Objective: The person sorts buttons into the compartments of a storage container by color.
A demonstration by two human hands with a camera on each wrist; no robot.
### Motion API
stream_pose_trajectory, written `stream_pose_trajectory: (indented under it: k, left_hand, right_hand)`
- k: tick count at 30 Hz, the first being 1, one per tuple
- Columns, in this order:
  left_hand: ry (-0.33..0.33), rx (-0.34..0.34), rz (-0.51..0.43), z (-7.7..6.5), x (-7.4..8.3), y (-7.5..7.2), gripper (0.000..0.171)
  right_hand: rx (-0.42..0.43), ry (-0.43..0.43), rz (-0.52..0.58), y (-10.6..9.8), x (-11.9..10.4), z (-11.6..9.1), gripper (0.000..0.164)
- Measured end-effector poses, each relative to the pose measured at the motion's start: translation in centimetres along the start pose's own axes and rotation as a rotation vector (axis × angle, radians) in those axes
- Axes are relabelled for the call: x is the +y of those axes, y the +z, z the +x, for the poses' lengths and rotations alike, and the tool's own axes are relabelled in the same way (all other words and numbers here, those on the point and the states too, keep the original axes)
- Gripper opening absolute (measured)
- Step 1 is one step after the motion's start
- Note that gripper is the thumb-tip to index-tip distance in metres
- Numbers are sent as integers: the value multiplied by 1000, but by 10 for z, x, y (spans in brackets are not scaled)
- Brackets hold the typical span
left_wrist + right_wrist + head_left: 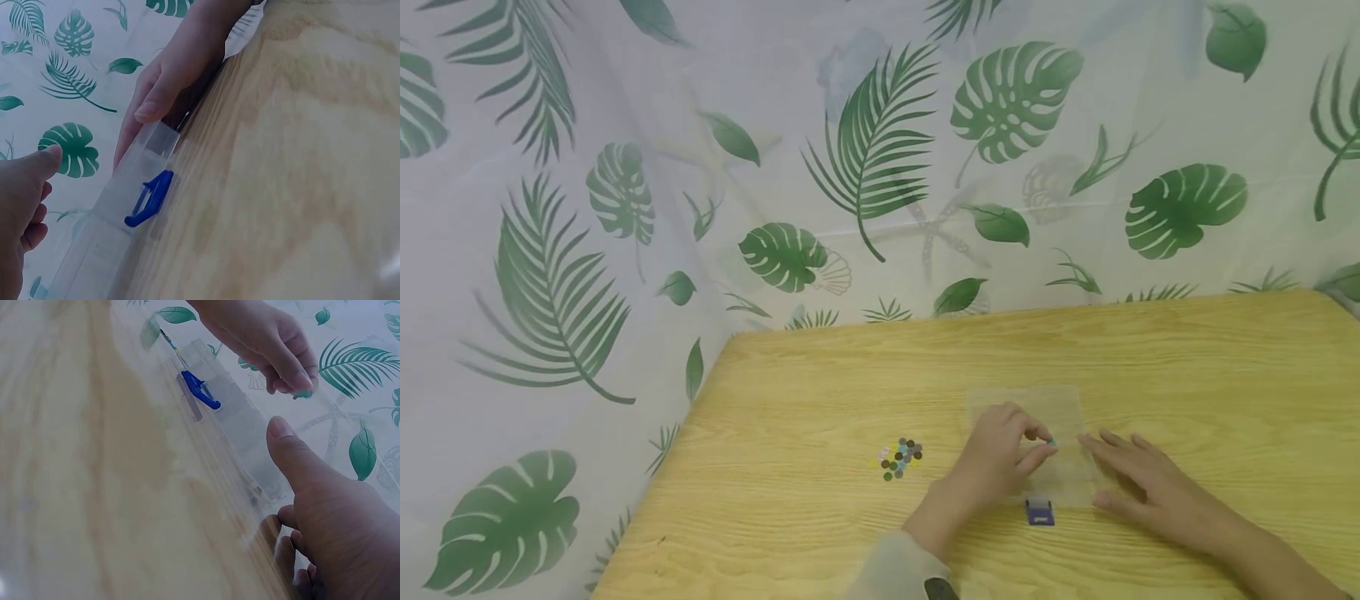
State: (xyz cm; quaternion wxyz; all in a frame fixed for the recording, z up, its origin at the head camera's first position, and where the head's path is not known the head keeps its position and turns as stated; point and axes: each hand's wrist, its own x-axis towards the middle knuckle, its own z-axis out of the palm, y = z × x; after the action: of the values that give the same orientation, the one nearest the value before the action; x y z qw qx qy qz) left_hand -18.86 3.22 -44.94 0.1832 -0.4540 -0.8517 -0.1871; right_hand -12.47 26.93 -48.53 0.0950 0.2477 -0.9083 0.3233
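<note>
A clear plastic box [1067,483] with a blue-purple latch [1041,512] on its near side sits on the table. Above it, my left hand [996,450] pinches a small teal disc [302,394] between thumb and forefinger. My right hand [1153,487] lies at the box's right side, fingers extended and fingertips at its edge. In the left wrist view, the right hand's thumb is at the box's upper corner. To the left of the box lies a loose pile of small round discs [898,457] in brown, green, grey, yellow, white and light blue.
The wood-grain table [805,533] runs back to a white curtain with green leaves [880,158], which also hangs along the left side. A dark band [940,588] shows on the left wrist.
</note>
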Motion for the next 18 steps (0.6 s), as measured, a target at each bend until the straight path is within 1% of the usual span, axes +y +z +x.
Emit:
stream_pose_trajectory:
  k: [2,5,7,10,13,15,17,18]
  left_hand:
    - [3,-21,33,4,4,3,19]
    - [-7,-41,50,8,8,5,20]
    - [-7,-40,73,10,9,6,20]
    - [-6,-52,125,11,13,6,21]
    - [9,-45,175,11,18,8,23]
    - [1,-49,185,11,21,9,26]
    - [-19,-51,170,10,21,10,28]
    - [-41,-56,149,10,21,9,28]
  right_hand:
    - [7,-13,-14,0,1,1,66]
    - [24,-37,-27,1,3,2,67]
    - [29,-41,-31,1,3,2,67]
    - [15,-11,-18,0,1,2,67]
    - [-4,20,12,0,0,0,66]
    - [-6,22,14,0,1,-1,66]
    - [7,6,2,0,1,-1,66]
    - [12,-1,-5,0,2,-2,66]
